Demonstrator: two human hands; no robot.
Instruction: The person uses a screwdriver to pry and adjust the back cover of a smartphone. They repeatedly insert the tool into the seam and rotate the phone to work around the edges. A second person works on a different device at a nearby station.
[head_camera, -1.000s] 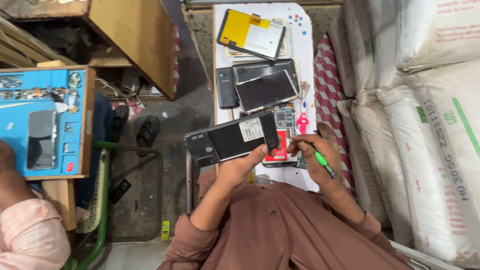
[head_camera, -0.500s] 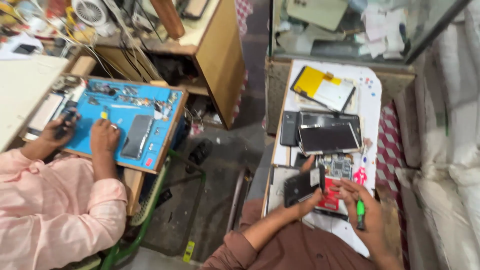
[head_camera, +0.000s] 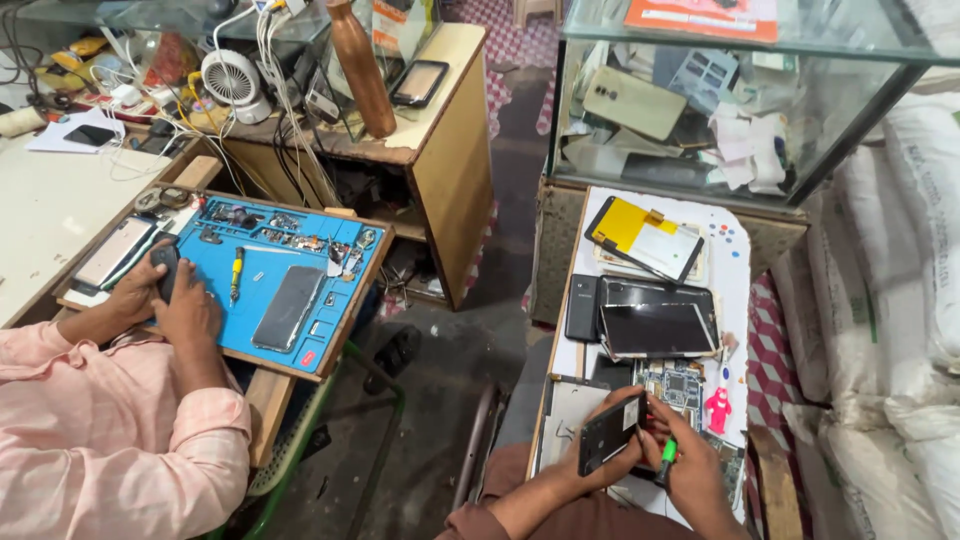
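At the near end of the white bench (head_camera: 735, 262), left hand (head_camera: 592, 462) gripping a black phone (head_camera: 610, 433) held tilted above it, right hand (head_camera: 690, 470) closed around what looks like a green-handled screwdriver (head_camera: 666, 455) beside the phone, circuit board (head_camera: 672, 382) just beyond, 2 dark tablets (head_camera: 655, 318) further up.

A phone repair workshop — small and crowded.
A blue repair mat (head_camera: 262, 275) strewn with parts, stacked phones and tablets (head_camera: 655, 325), a bare circuit board (head_camera: 672, 383), a glass counter (head_camera: 700, 100) — all close together.
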